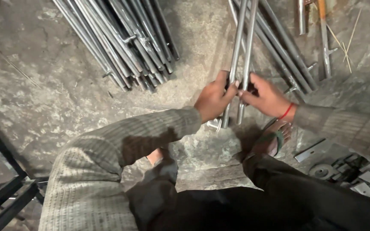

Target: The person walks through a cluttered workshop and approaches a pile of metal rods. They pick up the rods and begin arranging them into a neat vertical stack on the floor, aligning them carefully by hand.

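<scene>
Left hand [213, 100] and right hand [265, 98] each grip one of two rods [240, 55], right of the rod pile [125, 38].

Dim, flat light with soft shadows beneath the arms, slight overall softness, mild wide-angle stretch at the edges.
</scene>
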